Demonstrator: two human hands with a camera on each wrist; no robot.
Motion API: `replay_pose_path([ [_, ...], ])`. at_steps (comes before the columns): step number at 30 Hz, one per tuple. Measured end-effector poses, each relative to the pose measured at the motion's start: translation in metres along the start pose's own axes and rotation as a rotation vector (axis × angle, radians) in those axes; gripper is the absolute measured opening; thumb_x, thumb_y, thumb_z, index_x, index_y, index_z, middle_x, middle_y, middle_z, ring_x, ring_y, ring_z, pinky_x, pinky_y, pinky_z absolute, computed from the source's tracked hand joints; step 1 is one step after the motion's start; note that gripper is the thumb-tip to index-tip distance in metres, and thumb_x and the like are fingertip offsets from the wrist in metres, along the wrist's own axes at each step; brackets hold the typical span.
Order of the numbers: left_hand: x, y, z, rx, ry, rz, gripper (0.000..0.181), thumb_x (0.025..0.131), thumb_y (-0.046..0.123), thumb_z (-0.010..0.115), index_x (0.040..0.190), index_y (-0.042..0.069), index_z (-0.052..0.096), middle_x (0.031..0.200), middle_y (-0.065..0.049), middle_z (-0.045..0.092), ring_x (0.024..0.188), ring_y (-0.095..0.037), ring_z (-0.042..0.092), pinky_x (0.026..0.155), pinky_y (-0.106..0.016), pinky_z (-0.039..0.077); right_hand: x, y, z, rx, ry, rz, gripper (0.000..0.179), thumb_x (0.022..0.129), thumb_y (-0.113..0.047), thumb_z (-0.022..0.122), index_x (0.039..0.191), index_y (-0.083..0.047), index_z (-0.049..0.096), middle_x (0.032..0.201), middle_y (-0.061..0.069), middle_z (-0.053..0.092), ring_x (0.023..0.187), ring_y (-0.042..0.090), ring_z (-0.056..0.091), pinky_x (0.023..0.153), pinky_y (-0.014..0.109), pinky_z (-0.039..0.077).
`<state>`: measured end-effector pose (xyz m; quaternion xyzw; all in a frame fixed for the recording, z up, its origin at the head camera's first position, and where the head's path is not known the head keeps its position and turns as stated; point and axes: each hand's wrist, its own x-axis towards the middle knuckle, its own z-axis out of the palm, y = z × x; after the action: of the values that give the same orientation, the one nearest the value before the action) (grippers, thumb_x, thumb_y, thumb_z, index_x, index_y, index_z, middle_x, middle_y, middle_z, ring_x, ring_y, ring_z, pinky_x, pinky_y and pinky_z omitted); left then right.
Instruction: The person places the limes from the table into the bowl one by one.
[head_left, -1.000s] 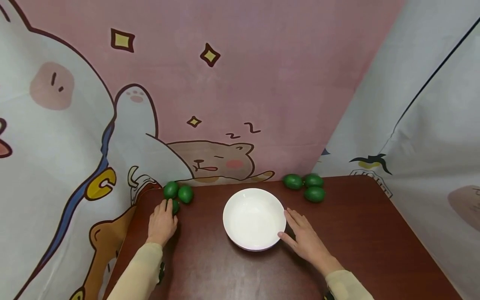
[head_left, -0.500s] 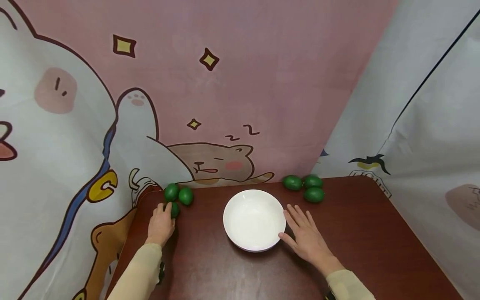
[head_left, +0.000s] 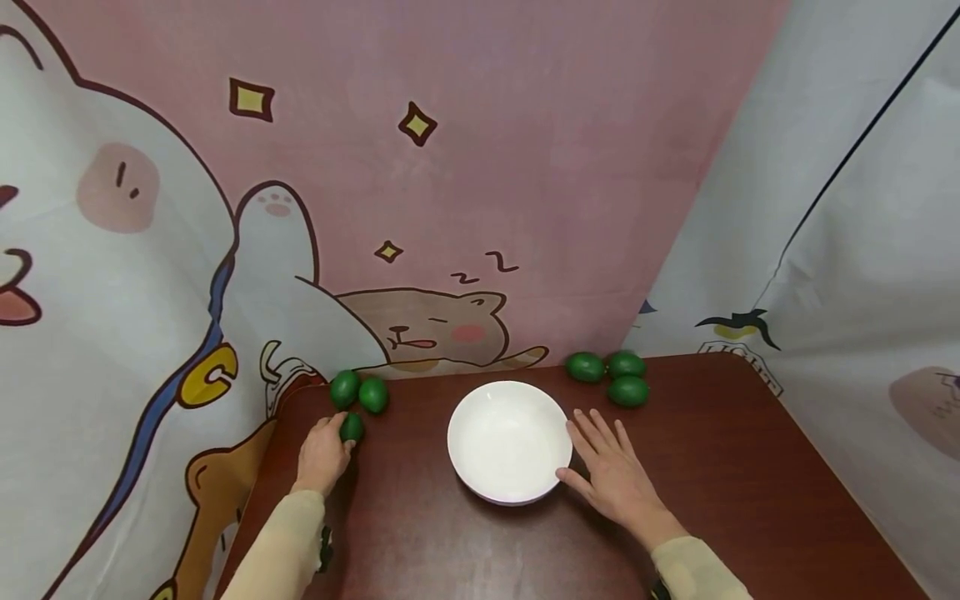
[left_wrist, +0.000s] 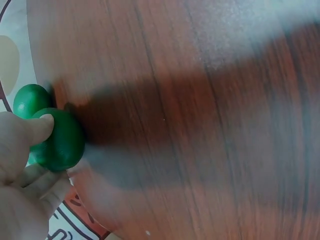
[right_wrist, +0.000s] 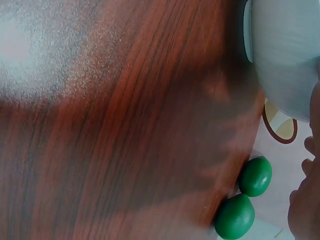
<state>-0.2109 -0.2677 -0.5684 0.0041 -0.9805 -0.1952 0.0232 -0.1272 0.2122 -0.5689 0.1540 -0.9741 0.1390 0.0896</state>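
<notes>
My left hand (head_left: 322, 458) pinches a green lime (head_left: 352, 427) between thumb and fingers at the left of the table. In the left wrist view the thumb lies across the near side of that lime (left_wrist: 65, 142), with fingers beneath it. Two more limes (head_left: 358, 391) sit just beyond, near the back left corner. A round white bowl (head_left: 510, 442) stands upright at mid-table. My right hand (head_left: 615, 479) is spread beside it, fingertips and thumb right at its right rim. The bowl's outer wall (right_wrist: 287, 55) shows in the right wrist view, the hand (right_wrist: 305, 205) at that view's edge.
Three limes (head_left: 617, 377) lie grouped at the back edge, right of the bowl. The dark red-brown wooden table (head_left: 720, 467) ends at a cartoon-printed cloth (head_left: 570, 167) behind it and at both sides.
The left hand has drawn one lime slightly toward me, away from the other two. The right hand has stayed by the bowl, its fingers spread a little wider. The head view has shifted slightly.
</notes>
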Motion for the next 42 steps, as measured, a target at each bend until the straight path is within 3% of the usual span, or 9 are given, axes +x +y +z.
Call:
replay_pose_path([
  [5, -0.003, 0.004, 0.000, -0.011, 0.032, 0.009, 0.051, 0.090, 0.005, 0.076, 0.137, -0.005, 0.059, 0.127, -0.031, 0.061, 0.114, -0.050, 0.062, 0.092, -0.064, 0.052, 0.000, 0.002, 0.000, -0.019, 0.034, -0.011, 0.083, 0.094, -0.064, 0.062, 0.154, -0.008, 0.049, 0.163, 0.015, 0.040, 0.152, 0.041, 0.030, 0.126, 0.057, 0.009],
  [14, -0.008, 0.015, 0.001, -0.006, 0.035, 0.030, 0.050, 0.088, 0.002, 0.077, 0.135, -0.004, 0.063, 0.128, -0.031, 0.062, 0.117, -0.051, 0.059, 0.093, -0.064, 0.052, 0.002, 0.001, -0.002, -0.016, 0.000, -0.001, 0.082, 0.095, -0.061, 0.063, 0.156, -0.009, 0.046, 0.164, 0.015, 0.039, 0.152, 0.041, 0.030, 0.125, 0.061, 0.012],
  [21, -0.014, 0.019, 0.005, -0.037, 0.017, 0.009, 0.052, 0.088, 0.005, 0.079, 0.137, -0.001, 0.063, 0.131, -0.029, 0.062, 0.121, -0.050, 0.058, 0.095, -0.064, 0.051, 0.004, 0.001, -0.001, -0.019, -0.040, 0.013, 0.084, 0.094, -0.061, 0.064, 0.157, -0.010, 0.044, 0.164, 0.016, 0.038, 0.154, 0.039, 0.027, 0.123, 0.064, 0.014],
  [33, -0.026, 0.029, 0.012, -0.035, 0.058, 0.048, 0.051, 0.082, 0.003, 0.083, 0.130, -0.002, 0.067, 0.123, -0.026, 0.065, 0.115, -0.047, 0.061, 0.092, -0.063, 0.053, 0.002, 0.002, -0.001, 0.001, 0.010, -0.004, 0.082, 0.094, -0.061, 0.064, 0.155, -0.008, 0.048, 0.161, 0.018, 0.041, 0.151, 0.042, 0.032, 0.124, 0.061, 0.014],
  [42, -0.033, 0.029, 0.019, -0.087, 0.080, 0.028, 0.051, 0.083, 0.008, 0.082, 0.131, -0.002, 0.066, 0.124, -0.030, 0.064, 0.112, -0.049, 0.061, 0.091, -0.061, 0.053, 0.004, 0.003, -0.001, 0.014, -0.057, 0.024, 0.083, 0.095, -0.062, 0.063, 0.158, -0.011, 0.044, 0.165, 0.015, 0.036, 0.156, 0.038, 0.023, 0.125, 0.061, 0.009],
])
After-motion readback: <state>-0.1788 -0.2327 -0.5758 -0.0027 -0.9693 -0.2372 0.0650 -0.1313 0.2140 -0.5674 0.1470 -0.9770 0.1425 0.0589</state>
